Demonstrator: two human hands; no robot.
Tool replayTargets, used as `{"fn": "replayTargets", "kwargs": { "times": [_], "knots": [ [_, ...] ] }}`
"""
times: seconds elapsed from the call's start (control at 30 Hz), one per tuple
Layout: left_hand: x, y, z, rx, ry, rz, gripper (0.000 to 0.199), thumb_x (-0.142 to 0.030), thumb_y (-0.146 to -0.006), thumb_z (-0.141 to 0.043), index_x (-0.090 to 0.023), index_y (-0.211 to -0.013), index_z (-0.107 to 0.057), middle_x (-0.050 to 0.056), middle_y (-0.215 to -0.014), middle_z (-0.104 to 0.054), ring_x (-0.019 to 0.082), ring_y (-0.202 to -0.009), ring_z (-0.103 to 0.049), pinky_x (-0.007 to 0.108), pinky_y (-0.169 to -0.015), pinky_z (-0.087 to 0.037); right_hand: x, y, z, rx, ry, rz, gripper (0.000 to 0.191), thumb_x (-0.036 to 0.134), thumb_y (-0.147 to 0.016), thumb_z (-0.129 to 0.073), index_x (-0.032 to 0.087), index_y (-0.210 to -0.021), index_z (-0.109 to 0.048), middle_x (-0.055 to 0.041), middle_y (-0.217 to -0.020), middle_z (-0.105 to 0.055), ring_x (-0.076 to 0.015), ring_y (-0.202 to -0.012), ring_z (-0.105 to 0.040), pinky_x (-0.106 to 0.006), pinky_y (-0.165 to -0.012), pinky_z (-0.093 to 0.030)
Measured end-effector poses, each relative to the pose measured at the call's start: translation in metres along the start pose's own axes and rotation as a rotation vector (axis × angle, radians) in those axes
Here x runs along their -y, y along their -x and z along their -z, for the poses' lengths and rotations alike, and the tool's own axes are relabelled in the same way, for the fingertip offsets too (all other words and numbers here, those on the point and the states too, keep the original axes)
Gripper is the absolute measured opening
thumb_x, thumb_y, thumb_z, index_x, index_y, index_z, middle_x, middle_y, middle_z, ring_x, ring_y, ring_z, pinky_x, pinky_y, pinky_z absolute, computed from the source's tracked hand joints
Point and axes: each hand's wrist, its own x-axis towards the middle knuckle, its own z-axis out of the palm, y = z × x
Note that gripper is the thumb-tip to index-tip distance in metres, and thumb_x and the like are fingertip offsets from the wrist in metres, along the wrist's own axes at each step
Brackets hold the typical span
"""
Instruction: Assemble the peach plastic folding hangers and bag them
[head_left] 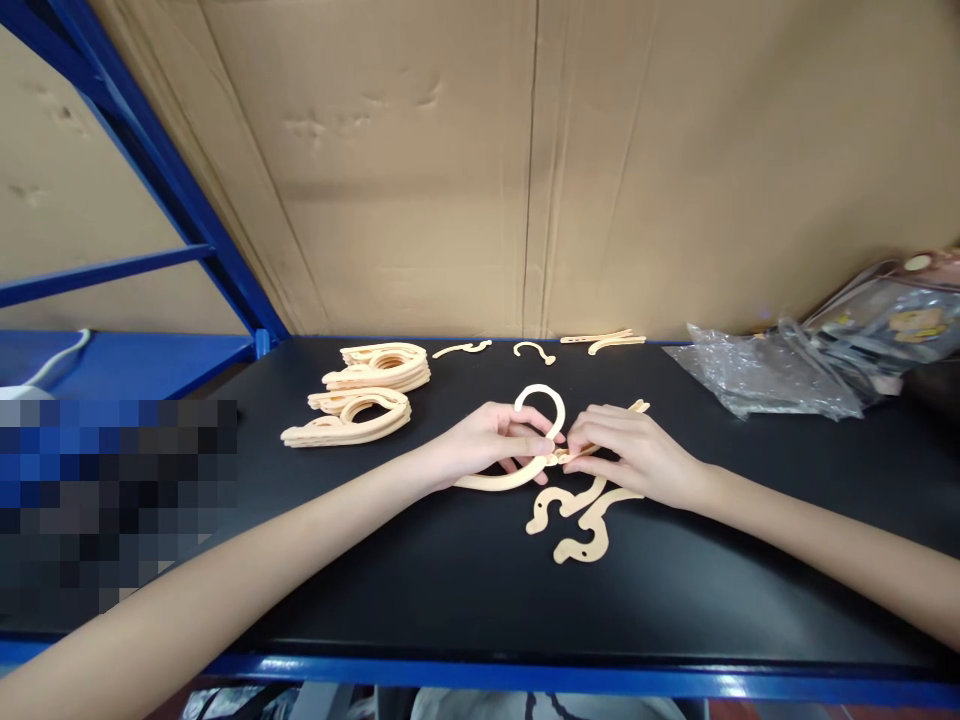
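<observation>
My left hand [510, 437] is closed on a beige folding clothes hanger [495, 482], gripping it near the base of its curved hook. One curved arm of the hanger reaches left under my wrist. My right hand [626, 450] pinches a small beige hanger piece [581, 455] against the hanger's joint; my fingers partly hide it. Below the right hand lie two loose hanger arms [589, 545] with hooked ends and small holes, their far parts covered by the hand. Another slim tip [640, 406] shows just beyond my right knuckles.
Folded hangers [360, 417] lie in two stacks at the left. Along the back edge are a loose arm [463, 349], a hook [535, 350] and several slim pieces [607, 341]. Clear plastic bags [780, 370] lie at right. Cardboard [412, 180] stands behind the black tabletop [450, 600]; a blue frame [225, 270] rises left.
</observation>
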Motion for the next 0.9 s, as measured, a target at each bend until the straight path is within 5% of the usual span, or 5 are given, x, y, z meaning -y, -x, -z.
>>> {"fn": "replayTargets", "kwargs": {
  "times": [0.9],
  "knots": [
    [-0.0003, -0.0068, 0.0003, 0.014, -0.081, 0.018, 0.019, -0.033, -0.083, -0.065, -0.016, -0.091, -0.058, 0.001, -0.081, -0.071, 0.015, -0.068, -0.069, 0.018, -0.056, -0.045, -0.0046, -0.0004, -0.0015, 0.010, 0.025, 0.012, 0.018, 0.028, -0.092, -0.055, 0.016, -0.079, -0.061, -0.0014, -0.074, -0.061, -0.0126, -0.069, -0.049, -0.025, -0.066, -0.036]
  ]
}}
